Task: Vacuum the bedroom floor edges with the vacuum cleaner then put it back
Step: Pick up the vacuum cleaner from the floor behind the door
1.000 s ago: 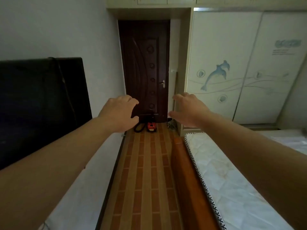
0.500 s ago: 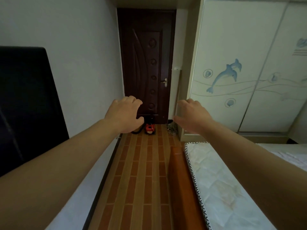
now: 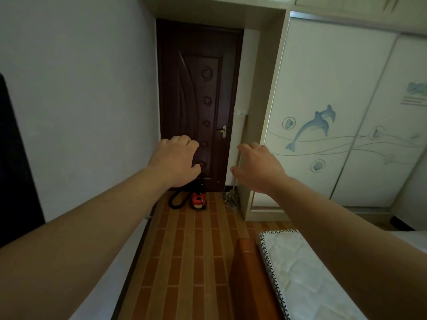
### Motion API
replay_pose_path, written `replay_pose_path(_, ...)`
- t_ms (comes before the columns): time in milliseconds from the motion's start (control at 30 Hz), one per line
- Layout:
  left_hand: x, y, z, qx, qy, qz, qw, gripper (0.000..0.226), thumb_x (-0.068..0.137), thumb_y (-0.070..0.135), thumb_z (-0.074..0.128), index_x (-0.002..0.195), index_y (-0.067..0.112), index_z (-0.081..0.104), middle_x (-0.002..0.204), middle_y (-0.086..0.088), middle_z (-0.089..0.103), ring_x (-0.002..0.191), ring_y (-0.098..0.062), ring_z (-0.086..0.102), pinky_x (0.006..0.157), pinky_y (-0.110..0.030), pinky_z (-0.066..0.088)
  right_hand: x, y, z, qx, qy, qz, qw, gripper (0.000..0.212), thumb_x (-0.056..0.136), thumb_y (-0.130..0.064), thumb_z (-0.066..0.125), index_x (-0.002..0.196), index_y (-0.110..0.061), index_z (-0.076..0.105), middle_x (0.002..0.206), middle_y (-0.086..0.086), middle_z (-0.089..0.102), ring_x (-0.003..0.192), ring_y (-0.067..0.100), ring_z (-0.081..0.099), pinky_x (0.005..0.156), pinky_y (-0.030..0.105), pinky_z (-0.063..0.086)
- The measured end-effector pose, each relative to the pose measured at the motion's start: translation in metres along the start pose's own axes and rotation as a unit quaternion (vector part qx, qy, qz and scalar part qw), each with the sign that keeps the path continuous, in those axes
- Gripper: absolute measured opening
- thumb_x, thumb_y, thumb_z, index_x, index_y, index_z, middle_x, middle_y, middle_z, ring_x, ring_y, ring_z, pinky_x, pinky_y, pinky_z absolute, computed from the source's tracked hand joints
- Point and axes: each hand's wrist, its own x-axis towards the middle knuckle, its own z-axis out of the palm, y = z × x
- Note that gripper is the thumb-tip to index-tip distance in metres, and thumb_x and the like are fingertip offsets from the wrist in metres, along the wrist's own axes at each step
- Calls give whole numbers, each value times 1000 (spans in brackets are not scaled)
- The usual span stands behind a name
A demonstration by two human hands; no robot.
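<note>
Dark wooden door (image 3: pixel 199 100), dolphin-printed wardrobe (image 3: pixel 335 116), striped brown floor (image 3: pixel 191 250), dim light

Dim, flat indoor light, brighter on the wardrobe (image 3: pixel 328 107) at right, dark door (image 3: pixel 198 100) underexposed, soft focus throughout, wide-angle bending at frame edges.

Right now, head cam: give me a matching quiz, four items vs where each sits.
1 vacuum cleaner
2 mop
3 dolphin print
4 mattress

A on the wardrobe panel
B on the floor at the foot of the door
C lower right, beside the wooden bed rail
D propped just right of the door

Pairs: 1-B, 2-D, 3-A, 4-C
</note>
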Motion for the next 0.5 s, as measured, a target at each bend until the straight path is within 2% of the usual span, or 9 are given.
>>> replay_pose_path(200,59,-39,28,-2,-3,-4,1000,63,93,52,51,146,18,47,139,-7,54,126,-27,53,101,-46,46,63,-2,10,-7,9,17,1000,49,93,-46,60,133,-19,49,121,7,53,115,28,51,91,44,51)
replay_pose_path(400,107,-56,74,6,-12,15,1000,61,94,51,50,145,18,48,139,-6,55,126,-26,53,102,-45,45,121,15,43,-3,4,19,1000,53,94,-47,59,137,-19,48,123,7,53,116,28,51,94,46,51)
replay_pose_path(500,136,-62,100,13,-19,22,999,60,93,49,52,144,18,49,138,-5,55,125,-25,53,102,-45,44,156,33,65,12,1,19,1000,48,93,-46,59,132,-19,50,118,5,53,113,28,53,92,47,52)
